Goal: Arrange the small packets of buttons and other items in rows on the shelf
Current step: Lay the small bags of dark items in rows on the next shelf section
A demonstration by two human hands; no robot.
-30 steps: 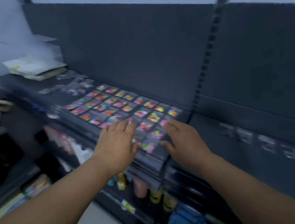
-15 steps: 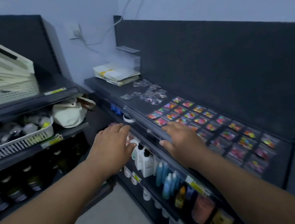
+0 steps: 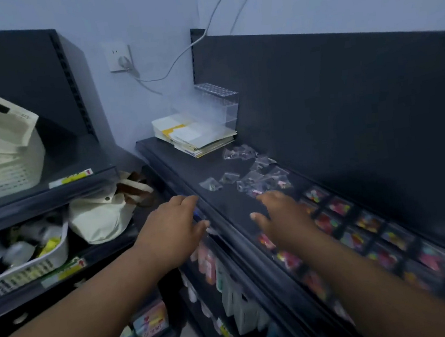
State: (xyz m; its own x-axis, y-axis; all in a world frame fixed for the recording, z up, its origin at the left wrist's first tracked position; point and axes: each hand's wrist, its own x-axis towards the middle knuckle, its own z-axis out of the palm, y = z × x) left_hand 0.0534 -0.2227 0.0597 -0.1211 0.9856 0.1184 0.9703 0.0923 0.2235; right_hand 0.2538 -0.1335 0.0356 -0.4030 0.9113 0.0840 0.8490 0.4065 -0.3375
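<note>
The dark shelf [image 3: 181,162] runs long and narrow from the far corner by the wall toward the near right, and everything here follows that line. Along its nearer stretch the arranged packets [image 3: 376,236] of bright buttons lie flat in tidy rows, several deep from front edge to back panel. Both hands hover palm down, apart from one another, fingers loosely spread and holding nothing. The right hand [image 3: 282,217] is over the shelf itself, at the far end of the rows. The left hand [image 3: 173,229] hangs off the front lip, over the lower shelves. Just beyond the right hand's fingertips, farther along the shelf toward the corner, sits the loose heap of clear packets [image 3: 258,176], unsorted and overlapping. So the work lies straight ahead along the shelf's length, and the right hand is plainly the nearer. One stray packet [image 3: 210,185] lies apart on the heap's left, closer to the left hand's reach.
</note>
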